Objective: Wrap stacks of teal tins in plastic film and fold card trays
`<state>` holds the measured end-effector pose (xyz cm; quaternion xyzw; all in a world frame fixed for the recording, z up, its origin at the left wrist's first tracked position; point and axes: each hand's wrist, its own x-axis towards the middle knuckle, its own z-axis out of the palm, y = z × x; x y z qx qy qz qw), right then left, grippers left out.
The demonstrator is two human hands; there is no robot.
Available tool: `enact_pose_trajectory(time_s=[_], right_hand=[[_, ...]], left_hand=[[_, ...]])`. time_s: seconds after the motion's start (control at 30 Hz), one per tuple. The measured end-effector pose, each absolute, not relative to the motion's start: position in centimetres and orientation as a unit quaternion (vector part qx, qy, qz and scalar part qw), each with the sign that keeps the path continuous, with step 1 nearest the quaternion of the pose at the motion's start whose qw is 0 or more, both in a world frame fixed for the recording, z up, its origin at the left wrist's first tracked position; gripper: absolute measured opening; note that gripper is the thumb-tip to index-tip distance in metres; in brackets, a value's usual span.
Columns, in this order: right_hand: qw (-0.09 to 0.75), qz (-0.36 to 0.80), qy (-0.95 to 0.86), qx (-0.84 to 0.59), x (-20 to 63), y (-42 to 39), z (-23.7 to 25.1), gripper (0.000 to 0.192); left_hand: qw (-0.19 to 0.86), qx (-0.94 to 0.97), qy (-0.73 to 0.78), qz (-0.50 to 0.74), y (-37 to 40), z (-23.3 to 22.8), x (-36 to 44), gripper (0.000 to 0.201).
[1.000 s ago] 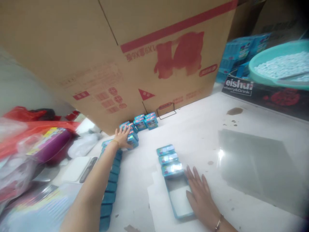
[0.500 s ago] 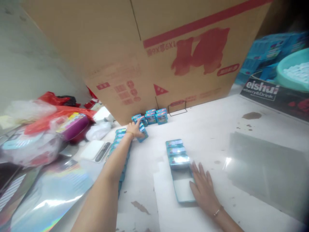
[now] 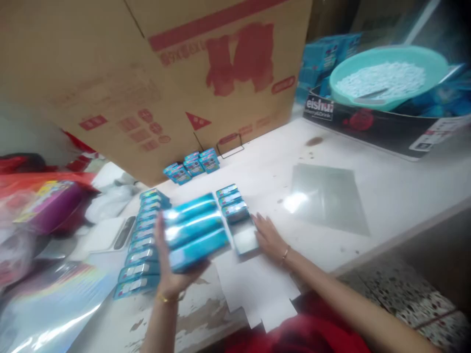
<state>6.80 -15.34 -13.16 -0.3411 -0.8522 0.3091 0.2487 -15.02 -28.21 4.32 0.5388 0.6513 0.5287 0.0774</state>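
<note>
My left hand (image 3: 176,277) grips three shiny blue boxes (image 3: 196,233) side by side, blurred by motion and lifted over the table. Thumb and fingers clasp them from the left and below. To their right lies an open blue-rimmed tray (image 3: 246,240); its far part holds three small blue boxes (image 3: 232,200), while the near part shows a pale floor. My right hand (image 3: 271,239) rests at the tray's right edge with fingers stretched out. Left of the held boxes runs a long row of blue boxes (image 3: 142,255).
Several blue boxes (image 3: 195,165) stand against a large cardboard carton (image 3: 176,98). A clear plastic sheet (image 3: 327,201) lies at right. Behind it, a turquoise basin (image 3: 342,93) of white pieces sits on a black box (image 3: 368,132). A white scale (image 3: 108,233) and bags are at left.
My left hand has come back from the boxes by the carton and now holds three blue boxes near the tray. My right hand stays by the tray. The view has swung right.
</note>
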Motion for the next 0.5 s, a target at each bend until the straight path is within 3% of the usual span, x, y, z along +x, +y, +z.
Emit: enact_pose_trajectory(time_s=[0.2,0.37,0.5], right_hand=[[0.260,0.316,-0.846,-0.341,7.1,-15.7,-12.5,0.052],[0.281,0.321,-0.839,-0.337,7.6,-16.0,-11.5,0.056],[0.262,0.326,-0.855,-0.306,8.6,-15.9,-11.0,0.052]], left_hand=[[0.051,0.728,0.600,0.329,-25.2,0.6,-11.8,0.105],[0.004,0.747,0.654,0.117,-24.1,2.3,-10.7,0.097],[0.006,0.737,0.676,0.018,-23.1,3.6,-8.7,0.098]])
